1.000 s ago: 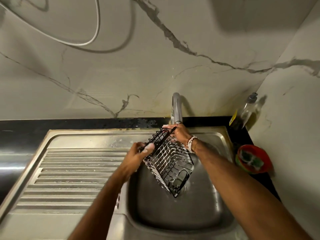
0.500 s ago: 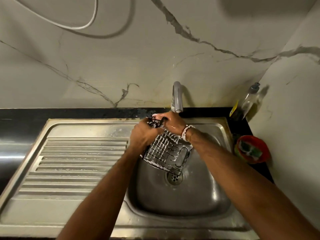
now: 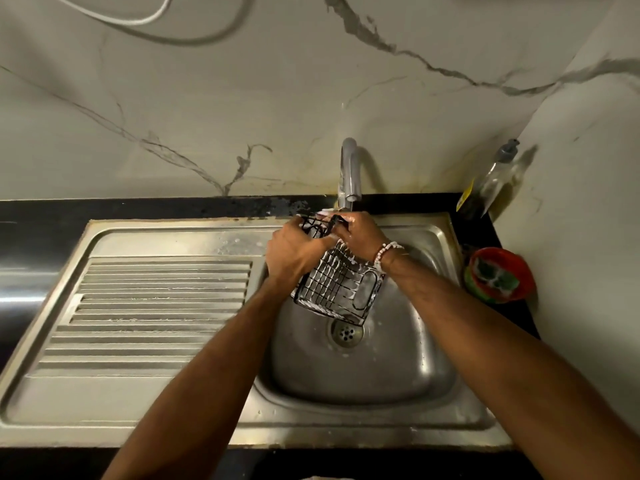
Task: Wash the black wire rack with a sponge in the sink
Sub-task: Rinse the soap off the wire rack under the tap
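Note:
The black wire rack [image 3: 341, 287], streaked with white suds, hangs tilted over the steel sink basin [image 3: 391, 368], just under the tap [image 3: 349, 171]. My left hand [image 3: 294, 252] grips its upper left edge. My right hand [image 3: 360, 233], with a bead bracelet at the wrist, is closed on the rack's top rim directly below the spout. A green sponge [image 3: 493, 277] lies in a red bowl on the right counter, away from both hands. The rack's top corner is hidden behind my fingers.
The ribbed steel drainboard [image 3: 149, 306] stretches to the left of the basin. A soap pump bottle [image 3: 491, 181] stands in the back right corner. The red bowl [image 3: 519, 271] sits on the black counter beside the right wall. The drain [image 3: 347, 332] lies below the rack.
The rack was lifted and turned from a diagonal lean in the basin to a higher spot under the spout. Both hands closed together on its top edge.

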